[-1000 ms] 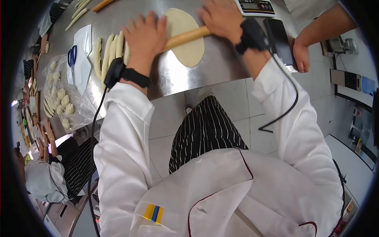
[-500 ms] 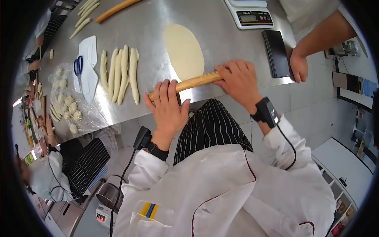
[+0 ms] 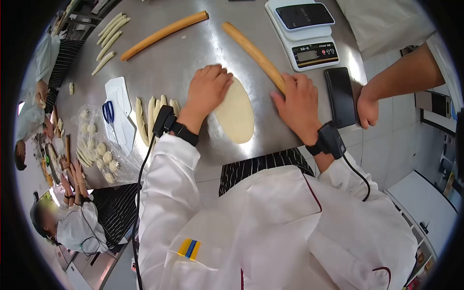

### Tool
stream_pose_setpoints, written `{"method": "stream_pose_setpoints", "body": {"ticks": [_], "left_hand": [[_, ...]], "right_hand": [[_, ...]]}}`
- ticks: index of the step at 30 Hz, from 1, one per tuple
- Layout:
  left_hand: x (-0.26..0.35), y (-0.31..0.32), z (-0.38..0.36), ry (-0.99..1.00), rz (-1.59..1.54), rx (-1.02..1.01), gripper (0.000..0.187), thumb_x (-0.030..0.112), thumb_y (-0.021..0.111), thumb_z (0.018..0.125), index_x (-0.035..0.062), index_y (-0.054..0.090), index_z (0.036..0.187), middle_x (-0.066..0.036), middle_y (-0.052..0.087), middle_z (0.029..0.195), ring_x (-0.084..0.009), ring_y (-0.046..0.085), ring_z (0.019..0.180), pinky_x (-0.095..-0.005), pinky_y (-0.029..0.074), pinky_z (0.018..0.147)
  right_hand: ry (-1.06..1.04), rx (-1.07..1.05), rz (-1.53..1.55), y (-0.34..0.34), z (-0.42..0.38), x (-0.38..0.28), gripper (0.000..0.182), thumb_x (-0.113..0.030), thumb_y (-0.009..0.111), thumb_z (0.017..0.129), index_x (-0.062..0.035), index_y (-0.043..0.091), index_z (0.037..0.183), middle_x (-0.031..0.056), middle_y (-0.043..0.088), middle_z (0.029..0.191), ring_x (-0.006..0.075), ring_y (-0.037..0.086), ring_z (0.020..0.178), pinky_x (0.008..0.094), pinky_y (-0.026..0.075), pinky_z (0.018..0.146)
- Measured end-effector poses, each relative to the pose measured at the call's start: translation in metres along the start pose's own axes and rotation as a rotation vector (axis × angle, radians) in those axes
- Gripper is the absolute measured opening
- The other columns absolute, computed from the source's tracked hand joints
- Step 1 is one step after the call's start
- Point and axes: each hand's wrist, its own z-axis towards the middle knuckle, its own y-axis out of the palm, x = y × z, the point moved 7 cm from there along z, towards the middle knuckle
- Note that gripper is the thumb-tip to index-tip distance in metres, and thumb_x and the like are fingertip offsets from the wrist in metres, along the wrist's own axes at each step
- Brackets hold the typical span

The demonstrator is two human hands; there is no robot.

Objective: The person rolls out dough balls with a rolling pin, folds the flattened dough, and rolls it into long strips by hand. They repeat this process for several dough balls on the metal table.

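Note:
A flat oval sheet of dough [image 3: 236,116] lies on the steel table near its front edge. My left hand [image 3: 207,92] is at the sheet's far left edge, fingers curled together over the rim; the fingertips are partly hidden. Wrapped round the near end of a wooden rolling pin [image 3: 253,52] is my right hand [image 3: 298,102], to the right of the dough. That pin slants away to the far left, off the dough. Behind my left wrist, several dough strips [image 3: 140,118] lie side by side, partly covered by my forearm.
A second rolling pin [image 3: 164,36] lies farther back. On the left are blue-handled scissors [image 3: 108,112], a white scraper [image 3: 126,133] and bagged dough balls [image 3: 102,149]. A scale [image 3: 314,54] and a dark phone [image 3: 340,96] stand right, beside another person's hand [image 3: 367,111].
My left hand has let go of the rolling pin and moved forward to the dough's far edge. My right hand has swung the pin off the dough to the right. The view has shifted.

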Motion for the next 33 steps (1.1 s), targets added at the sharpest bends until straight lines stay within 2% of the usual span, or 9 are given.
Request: {"method": "stream_pose_setpoints", "body": {"ticks": [2,10,13,15,17,24,28,31,33], "left_hand": [[-0.007,0.005,0.002,-0.001,-0.073,-0.069,0.028,0.029,0.072,0.084,0.0121,0.068,0.106,-0.008,0.063,0.104,-0.0312,0.057,0.104,-0.0455,0.044,0.093],[0.015,-0.039,0.024,0.402,-0.301,0.01,0.035,0.04,0.074,0.077,0.009,0.058,0.07,-0.006,0.054,0.076,-0.0265,0.056,0.072,-0.0386,0.045,0.059],[0.053,-0.125,0.0,0.372,-0.585,-0.007,0.043,0.042,0.079,0.068,0.009,0.051,0.065,-0.007,0.046,0.065,-0.0275,0.051,0.057,-0.0372,0.039,0.049],[0.056,-0.152,-0.029,0.327,-0.663,-0.057,0.042,0.04,0.082,0.067,0.008,0.055,0.067,-0.006,0.049,0.064,-0.0262,0.049,0.051,-0.0351,0.038,0.046],[0.031,-0.152,-0.047,0.148,-0.788,-0.083,0.038,0.035,0.086,0.068,0.0069,0.06,0.07,-0.006,0.055,0.067,-0.0247,0.052,0.052,-0.033,0.041,0.049],[0.004,-0.119,-0.055,0.154,-0.534,-0.022,0.028,0.02,0.087,0.067,0.0067,0.066,0.081,-0.007,0.064,0.082,-0.0259,0.063,0.075,-0.0351,0.049,0.065],[0.044,-0.059,-0.095,0.154,-0.15,0.03,0.021,0.01,0.079,0.069,0.0076,0.069,0.087,-0.009,0.064,0.096,-0.0305,0.062,0.096,-0.0431,0.049,0.087],[0.058,-0.056,-0.129,0.018,-0.148,0.035,0.031,0.015,0.077,0.071,0.0072,0.069,0.1,-0.012,0.062,0.108,-0.0338,0.058,0.109,-0.0485,0.045,0.098],[0.07,-0.058,-0.137,-0.03,-0.221,0.026,0.04,0.02,0.077,0.073,0.0065,0.068,0.109,-0.014,0.061,0.117,-0.0358,0.056,0.116,-0.0511,0.042,0.103]], "right_hand": [[-0.229,0.08,0.266,-0.011,-0.005,-0.029,0.057,-0.029,0.077,0.077,-0.0041,0.056,0.123,0.0124,0.053,0.115,0.032,0.053,0.106,0.0464,0.043,0.09],[-0.125,0.056,0.323,0.026,-0.019,-0.072,0.073,-0.035,0.08,0.074,-0.0038,0.052,0.133,0.0162,0.051,0.129,0.0348,0.046,0.122,0.048,0.036,0.102],[-0.236,0.071,0.479,0.01,-0.043,-0.075,0.055,-0.027,0.077,0.079,-0.0038,0.058,0.125,0.018,0.058,0.122,0.0323,0.055,0.115,0.0447,0.042,0.098],[-0.048,-0.55,1.138,0.019,-0.07,-0.076,0.034,-0.015,0.071,0.083,-0.0043,0.064,0.114,0.0153,0.066,0.106,0.0262,0.065,0.098,0.0367,0.05,0.086],[0.074,-0.423,1.388,0.006,-0.069,-0.066,0.023,-0.006,0.067,0.083,-0.0051,0.067,0.105,0.0108,0.069,0.095,0.0201,0.068,0.085,0.0304,0.052,0.076],[-0.799,0.016,0.514,-0.063,0.02,-0.063,0.02,-0.001,0.068,0.08,-0.0116,0.071,0.097,0.0028,0.064,0.097,0.026,0.063,0.089,0.037,0.051,0.075],[-0.826,-0.04,0.222,-0.019,-0.023,-0.042,0.022,-0.011,0.073,0.076,-0.0114,0.071,0.098,0.0026,0.062,0.097,0.0238,0.061,0.093,0.039,0.048,0.082],[-0.574,-0.031,0.238,-0.03,-0.028,-0.015,0.03,-0.022,0.077,0.077,-0.0089,0.069,0.103,0.0036,0.062,0.099,0.0253,0.059,0.098,0.0415,0.045,0.088],[-0.078,0.242,0.002,-0.052,-0.022,0.025,0.04,-0.03,0.078,0.079,-0.0068,0.066,0.11,0.0052,0.062,0.098,0.0273,0.059,0.095,0.0436,0.045,0.088]]}}
